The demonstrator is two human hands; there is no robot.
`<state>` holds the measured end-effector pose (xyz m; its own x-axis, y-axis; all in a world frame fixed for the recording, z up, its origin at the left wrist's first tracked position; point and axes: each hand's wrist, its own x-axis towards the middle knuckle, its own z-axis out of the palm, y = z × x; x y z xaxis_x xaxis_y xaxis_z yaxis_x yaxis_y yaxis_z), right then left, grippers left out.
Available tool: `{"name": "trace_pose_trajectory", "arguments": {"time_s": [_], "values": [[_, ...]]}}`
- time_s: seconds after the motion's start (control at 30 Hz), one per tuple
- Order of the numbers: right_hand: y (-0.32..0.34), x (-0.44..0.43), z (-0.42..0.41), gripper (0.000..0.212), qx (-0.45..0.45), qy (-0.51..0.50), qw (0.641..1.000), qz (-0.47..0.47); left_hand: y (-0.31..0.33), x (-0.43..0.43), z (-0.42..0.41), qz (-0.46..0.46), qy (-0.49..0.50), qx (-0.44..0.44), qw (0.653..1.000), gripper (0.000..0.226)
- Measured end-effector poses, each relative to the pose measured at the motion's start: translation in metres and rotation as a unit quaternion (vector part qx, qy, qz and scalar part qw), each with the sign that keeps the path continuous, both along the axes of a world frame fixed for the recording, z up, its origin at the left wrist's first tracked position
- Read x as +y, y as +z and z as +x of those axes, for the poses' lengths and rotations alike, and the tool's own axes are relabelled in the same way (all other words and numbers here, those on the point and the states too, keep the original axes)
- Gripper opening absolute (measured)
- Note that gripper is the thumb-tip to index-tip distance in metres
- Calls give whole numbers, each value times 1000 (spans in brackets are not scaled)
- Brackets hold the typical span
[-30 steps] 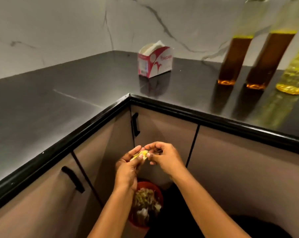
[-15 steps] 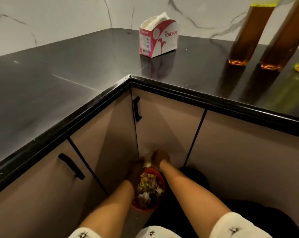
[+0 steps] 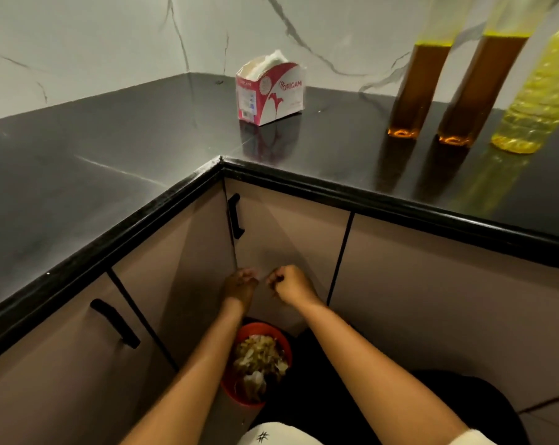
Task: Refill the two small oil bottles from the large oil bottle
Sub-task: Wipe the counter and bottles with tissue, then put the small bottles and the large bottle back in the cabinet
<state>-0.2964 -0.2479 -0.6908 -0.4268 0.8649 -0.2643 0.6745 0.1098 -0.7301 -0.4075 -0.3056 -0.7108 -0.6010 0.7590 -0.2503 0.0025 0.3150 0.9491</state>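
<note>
Left hand (image 3: 239,285) and right hand (image 3: 291,284) rose off red bin (image 3: 262,325), fingers (image 3: 275,278) curled empty; tissue box (image 3: 269,91) reads ORIGAMI.

Home kitchen: black countertop (image 3: 117,162), cabinets (image 3: 432,300), marble backsplash (image 3: 95,43).

Two small bottles stand side by side on the black counter (image 3: 336,149) at the right, near the marble wall. The left small bottle (image 3: 416,91) and the right small bottle (image 3: 477,91) are tall and square, each dark amber up to a yellow line, paler above. Just right of them stands the large bottle (image 3: 541,101), ribbed clear plastic holding bright yellow oil. The frame's edge cuts off all three tops.
</note>
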Motion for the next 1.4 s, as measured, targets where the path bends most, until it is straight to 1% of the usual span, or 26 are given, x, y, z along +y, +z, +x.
{"name": "trace_pose_trajectory", "arguments": {"time_s": [0.07, 0.1, 0.17, 0.2, 0.27, 0.33, 0.4, 0.47, 0.53, 0.6, 0.67, 0.73, 0.83, 1.0, 1.13, 1.2, 1.33, 1.4], "values": [[43, -3, 15, 16, 29, -7, 998, 47, 47, -2, 19, 96, -16, 43, 994, 20], [67, -3, 27, 15, 48, -14, 995, 89, 71, -3, 29, 139, -30, 74, 987, 18], [113, -5, 56, 15, 94, -47, 978, 178, 118, -7, 52, 216, -42, 136, 966, 16], [134, -7, 72, 14, 103, -63, 969, 217, 139, -5, 63, 248, -46, 158, 955, 15], [170, -9, 98, 14, 102, -85, 952, 276, 174, 4, 83, 294, -55, 184, 936, 13], [199, -10, 128, 13, 103, -111, 936, 316, 198, 18, 106, 311, -91, 204, 924, 12], [218, -4, 157, 14, 86, -138, 926, 341, 215, 38, 132, 291, -148, 233, 916, 12], [227, 7, 185, 14, 49, -167, 920, 352, 227, 60, 159, 253, -200, 275, 906, 12], [228, 23, 210, 15, 2, -194, 917, 348, 229, 85, 184, 196, -243, 310, 898, 15], [222, 39, 231, 16, -43, -213, 921, 322, 225, 106, 202, 134, -283, 339, 887, 17], [213, 55, 248, 17, -100, -224, 922, 299, 222, 125, 217, 89, -307, 403, 858, 22], [208, 69, 260, 22, -157, -218, 915, 300, 223, 140, 227, 55, -316, 472, 821, 29], [210, 94, 269, 34, -201, -199, 916, 285, 228, 165, 236, 27, -329, 522, 787, 39], [208, 137, 268, 44, -263, -163, 908, 283, 226, 203, 234, -1, -356, 551, 755, 50], [198, 146, 268, 47, -268, -150, 897, 318, 216, 215, 231, 9, -366, 566, 739, 52], [193, 145, 269, 52, -272, -147, 900, 306, 211, 215, 230, 0, -367, 568, 736, 54], [193, 142, 266, 58, -279, -176, 887, 324, 212, 208, 229, -1, -369, 562, 740, 59], [193, 139, 266, 57, -271, -177, 894, 311, 214, 203, 230, -3, -370, 564, 738, 68]]}}
